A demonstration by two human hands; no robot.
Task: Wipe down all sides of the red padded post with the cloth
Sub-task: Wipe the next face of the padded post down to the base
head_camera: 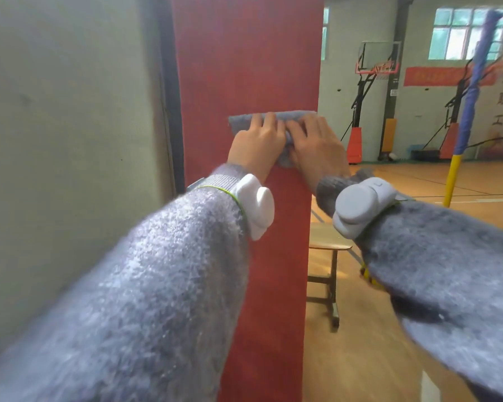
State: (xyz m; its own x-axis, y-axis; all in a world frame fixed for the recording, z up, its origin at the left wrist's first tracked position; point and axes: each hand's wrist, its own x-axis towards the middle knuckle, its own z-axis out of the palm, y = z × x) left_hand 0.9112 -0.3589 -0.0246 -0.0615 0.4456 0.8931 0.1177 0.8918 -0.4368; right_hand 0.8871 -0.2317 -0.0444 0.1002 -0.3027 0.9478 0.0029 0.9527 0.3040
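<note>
The red padded post (244,59) stands upright in the middle of the head view, its front face toward me. A grey-blue cloth (241,121) lies flat against that face near its right edge, at about chest height. My left hand (257,143) presses on the cloth's left half with straight fingers. Beside it, my right hand (317,146) presses on the right half, fingers spread and pointing up. The cloth's lower part is hidden under both hands. The post's other sides are out of sight.
A pale wall (70,140) runs close along the post's left. To the right and behind the post stands a small wooden stool (325,242) on the gym floor. Farther off are basketball stands (375,68) and a blue-and-yellow pole (465,123).
</note>
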